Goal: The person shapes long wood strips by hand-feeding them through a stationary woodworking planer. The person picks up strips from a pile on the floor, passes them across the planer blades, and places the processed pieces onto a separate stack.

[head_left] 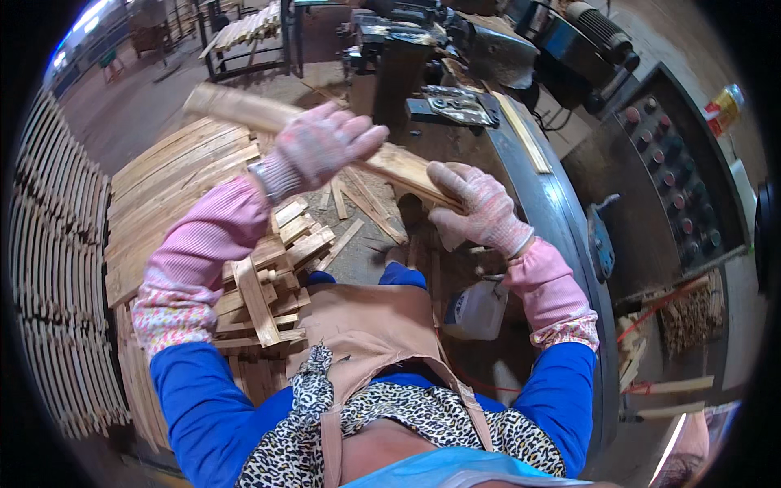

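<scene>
A long wooden board (407, 168) is held up in front of me, slanting from upper left down to the right. My left hand (325, 148), in a pinkish knit work glove, lies across its middle with the fingers wrapped over it. At the board's right end, my right hand (484, 203), gloved the same way, grips it between thumb and fingers. The undersides of both grips are hidden. Below the left forearm lies a pile of short wooden pieces (256, 301), some overhanging their stack.
Wide planks (183, 175) are stacked at left, beside tall rows of slats (61, 268). A metal machine table (561, 220) runs along the right, with a button panel (671, 163) and a motor (602, 32). A white jug (477, 311) stands below my right forearm. Offcuts (366, 203) litter the floor.
</scene>
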A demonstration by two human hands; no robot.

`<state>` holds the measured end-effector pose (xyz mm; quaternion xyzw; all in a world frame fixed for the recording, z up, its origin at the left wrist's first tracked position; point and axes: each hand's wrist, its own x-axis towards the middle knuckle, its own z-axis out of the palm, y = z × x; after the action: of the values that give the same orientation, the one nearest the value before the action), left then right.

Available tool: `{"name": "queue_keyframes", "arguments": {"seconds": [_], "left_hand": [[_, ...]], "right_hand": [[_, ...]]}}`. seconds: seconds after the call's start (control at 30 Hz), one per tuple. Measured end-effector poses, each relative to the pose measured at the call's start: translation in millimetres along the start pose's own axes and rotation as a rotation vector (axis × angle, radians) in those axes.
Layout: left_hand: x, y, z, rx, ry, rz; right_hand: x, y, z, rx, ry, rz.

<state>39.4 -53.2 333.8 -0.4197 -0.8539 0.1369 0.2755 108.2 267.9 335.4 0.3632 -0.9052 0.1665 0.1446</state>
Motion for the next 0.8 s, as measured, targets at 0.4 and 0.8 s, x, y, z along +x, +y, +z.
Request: {"name": "queue_keyframes", "arguments": {"seconds": [0.4,0.8], "left_hand": [[-13,7,49,-0.407,-0.015,-0.231],[-252,-6,15,-0.366,-0.126,-0.683]], "right_hand": [[-306,-14,-67,-0.333,0.306,0.891],[-317,5,-68,-0.268,0.389,0.952]]}}
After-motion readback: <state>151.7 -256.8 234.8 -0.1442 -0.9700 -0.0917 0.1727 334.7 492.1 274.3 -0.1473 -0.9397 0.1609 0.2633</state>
